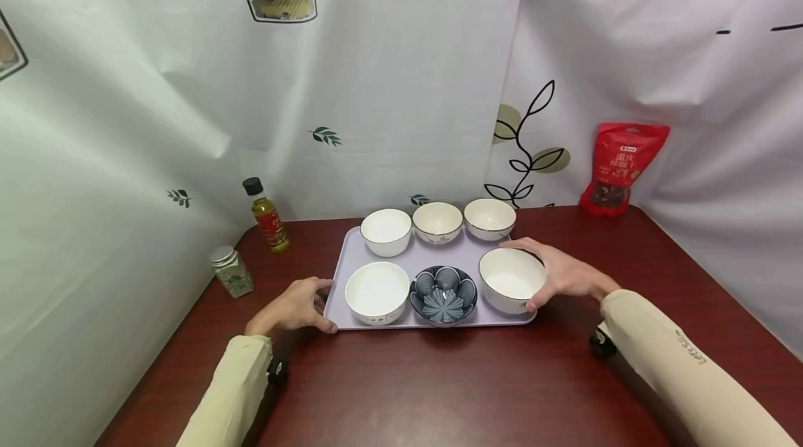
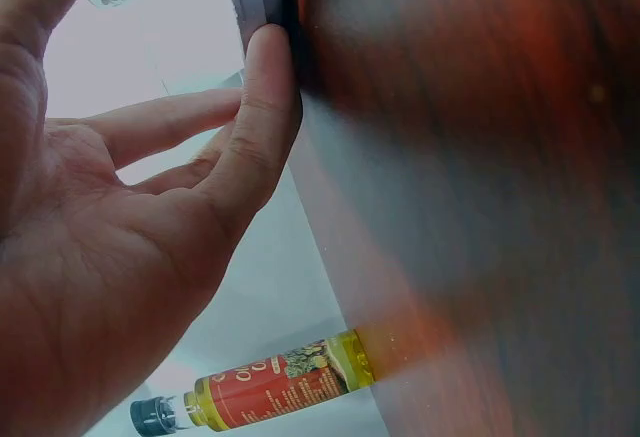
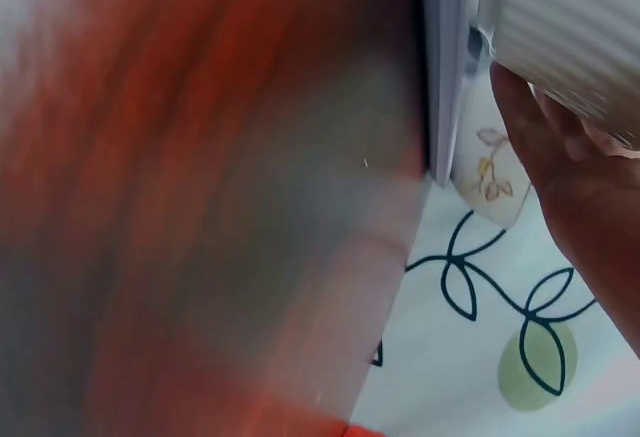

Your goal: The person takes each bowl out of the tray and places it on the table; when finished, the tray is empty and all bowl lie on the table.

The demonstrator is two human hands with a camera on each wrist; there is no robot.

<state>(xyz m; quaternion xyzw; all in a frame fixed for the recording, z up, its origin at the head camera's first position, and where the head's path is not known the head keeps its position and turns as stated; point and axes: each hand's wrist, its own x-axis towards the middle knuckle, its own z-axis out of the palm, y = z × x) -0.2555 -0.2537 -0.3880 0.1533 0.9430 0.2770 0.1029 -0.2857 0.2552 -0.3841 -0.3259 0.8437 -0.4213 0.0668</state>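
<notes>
A lilac tray (image 1: 353, 257) on the table carries two rows of bowls. My right hand (image 1: 558, 271) grips a white ribbed bowl (image 1: 511, 275) with a dark rim at the tray's front right, thumb on its near side and fingers around its far side. The ribbed outer wall also shows in the right wrist view, close over the tray edge (image 3: 445, 67). My left hand (image 1: 300, 305) touches the tray's left edge near the front corner, fingers nearly straight. Beside the ribbed bowl is a dark blue patterned bowl (image 1: 443, 296), then a white bowl (image 1: 377, 291).
Along the tray's back stand a white bowl (image 1: 386, 231) and two cream bowls (image 1: 437, 221). An oil bottle (image 1: 270, 221) and a jar of dried herbs (image 1: 232, 273) are at the left. A red food pouch (image 1: 621, 168) leans on the cloth backdrop (image 1: 408, 84) at the back right.
</notes>
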